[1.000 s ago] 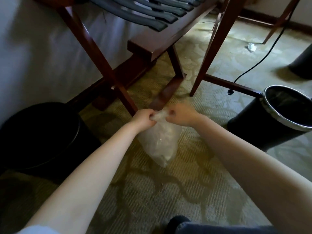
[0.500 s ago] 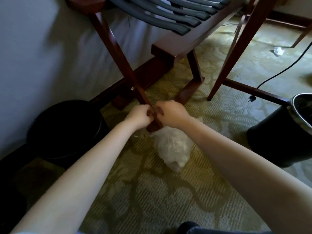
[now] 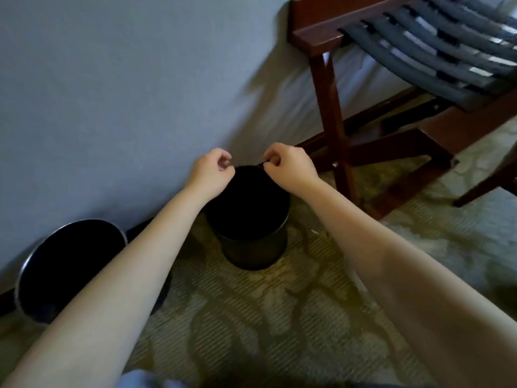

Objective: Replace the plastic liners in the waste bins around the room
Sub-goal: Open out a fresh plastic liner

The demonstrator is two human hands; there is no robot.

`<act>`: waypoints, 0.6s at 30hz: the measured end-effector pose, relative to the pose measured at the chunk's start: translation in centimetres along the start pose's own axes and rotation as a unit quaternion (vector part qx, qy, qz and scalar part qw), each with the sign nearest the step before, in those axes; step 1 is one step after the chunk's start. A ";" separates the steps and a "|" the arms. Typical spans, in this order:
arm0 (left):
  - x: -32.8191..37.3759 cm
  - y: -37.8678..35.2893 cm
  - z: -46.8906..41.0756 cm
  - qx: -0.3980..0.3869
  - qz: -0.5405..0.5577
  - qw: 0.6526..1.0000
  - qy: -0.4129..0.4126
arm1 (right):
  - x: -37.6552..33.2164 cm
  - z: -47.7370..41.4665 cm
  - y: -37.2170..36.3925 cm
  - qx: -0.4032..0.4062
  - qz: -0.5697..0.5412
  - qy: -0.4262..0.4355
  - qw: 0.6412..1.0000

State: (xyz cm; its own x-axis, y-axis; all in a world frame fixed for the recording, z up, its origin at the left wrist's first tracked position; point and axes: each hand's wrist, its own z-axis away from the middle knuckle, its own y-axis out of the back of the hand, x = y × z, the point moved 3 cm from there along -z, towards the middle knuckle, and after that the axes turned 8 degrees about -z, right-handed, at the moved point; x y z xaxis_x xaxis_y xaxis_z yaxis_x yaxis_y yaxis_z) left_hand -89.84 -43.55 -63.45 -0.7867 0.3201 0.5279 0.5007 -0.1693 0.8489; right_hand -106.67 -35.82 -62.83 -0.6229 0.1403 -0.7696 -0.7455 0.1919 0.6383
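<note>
A small black waste bin (image 3: 253, 247) stands on the carpet by the wall, its inside dark. Both my hands are over its far rim. My right hand (image 3: 289, 165) pinches a thin dark edge at the rim; I cannot tell whether it is a liner or the rim itself. My left hand (image 3: 212, 168) has thumb and fingers curled together at the rim's far left, and what they hold is not visible. A second black bin (image 3: 30, 270) with a shiny metal rim stands at the lower left. No clear bag is in view.
A grey wall (image 3: 126, 79) with a dark baseboard runs behind the bins. A dark wooden luggage rack (image 3: 333, 113) with black straps stands to the right. Patterned carpet (image 3: 279, 317) covers the floor.
My view has swung left from the luggage rack to the black bin by the wall. My hands left the clear bag, which is out of view, and are now at the bin's rim.
</note>
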 end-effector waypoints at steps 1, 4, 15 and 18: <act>-1.2 1.4 0.1 -0.028 -0.020 0.999 0.026 | -1.6 -0.5 -0.1 -0.021 -0.001 -0.012 1.000; -4.0 6.4 1.0 -0.110 -0.061 0.988 0.085 | -6.8 -1.3 0.2 -0.062 -0.002 -0.043 0.997; -0.9 32.9 6.2 -0.225 -0.112 0.957 0.144 | -33.3 0.0 5.6 -0.221 0.049 -0.080 0.971; 0.9 41.0 8.4 -0.232 -0.107 0.956 0.145 | -41.4 1.8 7.5 -0.240 0.051 -0.080 0.966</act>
State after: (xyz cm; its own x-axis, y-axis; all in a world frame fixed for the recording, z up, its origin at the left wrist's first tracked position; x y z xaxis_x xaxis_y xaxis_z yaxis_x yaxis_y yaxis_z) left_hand -66.98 -42.41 -28.39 -0.9537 0.1335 0.2696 0.1566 -0.5451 0.8236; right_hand -86.04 -38.40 -26.21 -0.6832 0.2912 -0.6697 -0.7300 -0.2974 0.6154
